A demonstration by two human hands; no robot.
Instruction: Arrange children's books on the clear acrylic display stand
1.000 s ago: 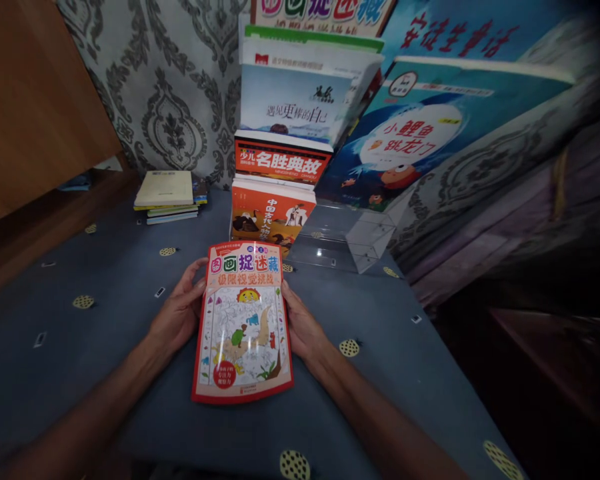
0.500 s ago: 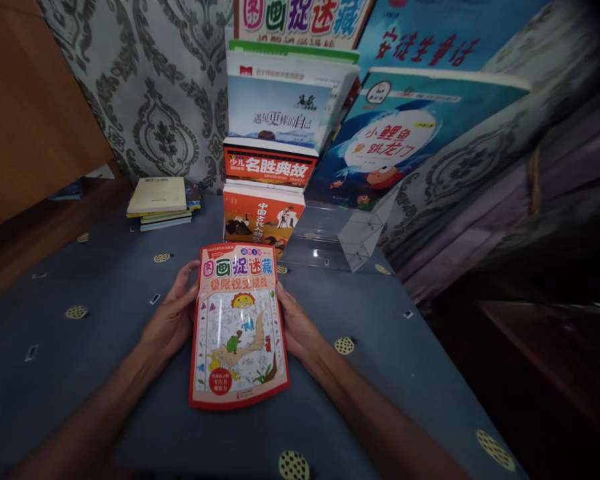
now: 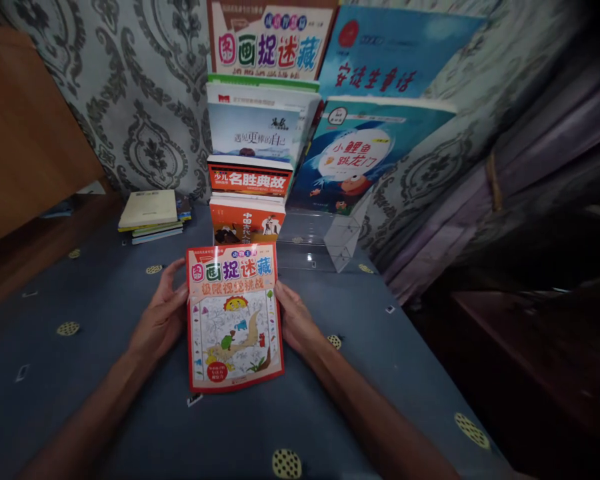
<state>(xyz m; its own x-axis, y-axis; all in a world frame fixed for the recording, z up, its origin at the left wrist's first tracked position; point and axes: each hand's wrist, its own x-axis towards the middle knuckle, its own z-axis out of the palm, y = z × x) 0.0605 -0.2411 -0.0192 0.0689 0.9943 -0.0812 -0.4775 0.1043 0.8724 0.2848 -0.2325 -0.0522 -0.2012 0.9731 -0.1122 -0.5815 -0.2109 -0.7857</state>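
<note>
A red-bordered picture book is held between my two hands above the table, its cover facing me and tilted slightly back. My left hand grips its left edge, the thumb by the edge and the other fingers partly behind the book. On the right edge, my right hand has a similar hold, with most fingertips hidden behind. Just beyond the book's top edge stands an orange book in a clear display rack, its lower part covered by the held book.
The rack holds several more books in tiers, among them a teal one and a blue one. A small stack of books lies at the back left. The table has a dark patterned cloth; curtains hang at the right.
My view has tilted up and shifted right, so more of the upper books shows. The picture book is now more upright to me; both hands keep their hold.
</note>
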